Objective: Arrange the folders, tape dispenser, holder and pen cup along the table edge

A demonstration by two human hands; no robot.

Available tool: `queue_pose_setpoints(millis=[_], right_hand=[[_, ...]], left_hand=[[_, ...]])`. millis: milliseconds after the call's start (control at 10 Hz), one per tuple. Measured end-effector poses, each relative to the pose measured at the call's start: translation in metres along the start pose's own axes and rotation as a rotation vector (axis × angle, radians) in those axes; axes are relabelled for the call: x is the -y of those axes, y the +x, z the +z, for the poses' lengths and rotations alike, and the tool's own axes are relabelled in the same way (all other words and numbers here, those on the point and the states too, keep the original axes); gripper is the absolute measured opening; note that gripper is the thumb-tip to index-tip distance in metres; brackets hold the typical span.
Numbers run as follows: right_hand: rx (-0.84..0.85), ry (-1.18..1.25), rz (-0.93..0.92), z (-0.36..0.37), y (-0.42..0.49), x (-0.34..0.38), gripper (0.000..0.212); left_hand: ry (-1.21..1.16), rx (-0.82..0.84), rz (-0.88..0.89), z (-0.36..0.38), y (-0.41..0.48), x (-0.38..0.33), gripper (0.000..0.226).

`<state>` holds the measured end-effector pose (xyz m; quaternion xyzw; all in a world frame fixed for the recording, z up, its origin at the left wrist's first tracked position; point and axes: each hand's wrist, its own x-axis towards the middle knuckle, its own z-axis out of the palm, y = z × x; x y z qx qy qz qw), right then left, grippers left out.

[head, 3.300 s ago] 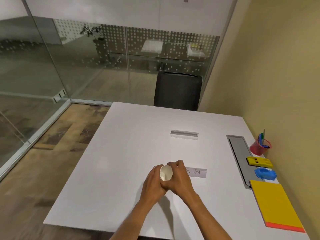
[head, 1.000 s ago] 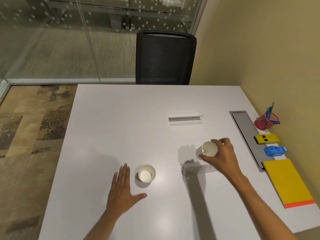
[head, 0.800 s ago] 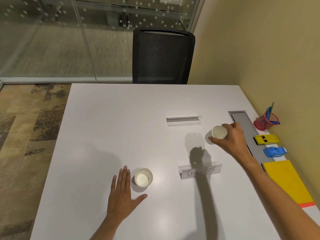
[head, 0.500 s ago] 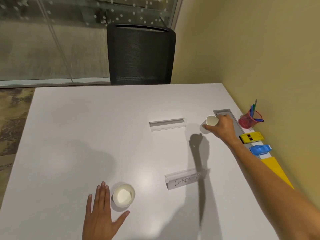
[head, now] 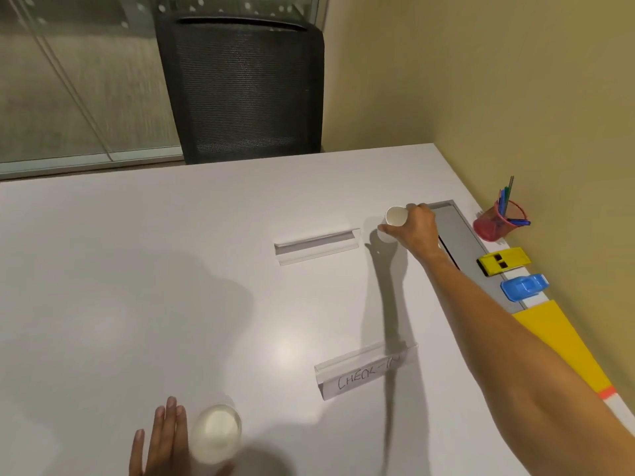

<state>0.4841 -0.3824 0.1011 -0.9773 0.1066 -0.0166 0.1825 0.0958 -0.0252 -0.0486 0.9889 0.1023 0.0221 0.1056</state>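
A: At the far right of the white table [head: 137, 269], my right hand [head: 417, 231] is clenched round a white paper cup [head: 394, 219] — tilted, mouth toward me, just beside the grey cable tray [head: 462, 231].

B: And the left?

A: The left hand [head: 161, 444] lies flat and loose by the near edge, fingers spread, gripping nothing. It's beside a second paper cup [head: 215, 432]; touching or not, I can't tell.

B: Task items?

A: Lined up along the wall-side edge: red pen cup [head: 493, 226] with pens farthest, then the yellow holder [head: 503, 261], blue tape dispenser [head: 524, 286], and the yellow folder stack [head: 556, 341] nearest, partly behind my forearm. An orange edge shows at its near end.

B: So which step?

A: I'd call the row done or nearly — what's in hand looks like placing cups, not the listed items. Two clear sign stands sit mid-table: a blank one [head: 318, 245], and one [head: 366, 371] reading CHECK-IN.

B: Next move?

A: Probably level the cup, set it down short of the tray slot, then let go. It's light paper — a hard squeeze would dent it, I'd guess.
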Motion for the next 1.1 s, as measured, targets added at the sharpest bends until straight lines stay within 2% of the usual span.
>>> queue_pose_setpoints(millis=[100, 200, 400, 600, 700, 800, 900, 1000, 1100], right_hand=[[0.032, -0.024, 0.014, 0.01, 0.006, -0.003, 0.064], [0.046, -0.023, 0.024, 0.016, 0.009, -0.007, 0.064], [0.063, -0.007, 0.034, 0.024, 0.009, -0.014, 0.065], [0.05, 0.034, 0.03, 0.032, 0.01, -0.016, 0.066], [0.053, -0.02, 0.017, 0.032, 0.01, -0.019, 0.079], [0.009, -0.064, -0.037, 0.035, 0.002, -0.02, 0.093], [-0.108, -0.067, -0.161, 0.037, -0.025, -0.016, 0.095], [-0.159, -0.052, -0.254, 0.05, -0.062, -0.006, 0.09], [-0.11, 0.063, -0.359, 0.069, -0.117, 0.014, 0.081]], left_hand=[[0.16, -0.078, 0.1, -0.019, 0.01, -0.004, 0.069], [0.256, -0.072, 0.189, -0.024, 0.014, -0.003, 0.055], [0.357, -0.268, 0.268, -0.009, 0.014, -0.003, 0.052], [0.41, -0.307, 0.258, -0.008, 0.009, -0.009, 0.056], [0.291, -0.228, 0.209, -0.009, 0.004, -0.018, 0.071], [0.133, -0.152, 0.085, -0.007, 0.001, -0.022, 0.089], [0.075, -0.142, -0.046, 0.006, -0.009, -0.009, 0.111], [0.095, -0.073, -0.034, 0.015, -0.011, 0.005, 0.121], [0.002, 0.063, -0.006, 0.027, -0.017, 0.013, 0.128]])
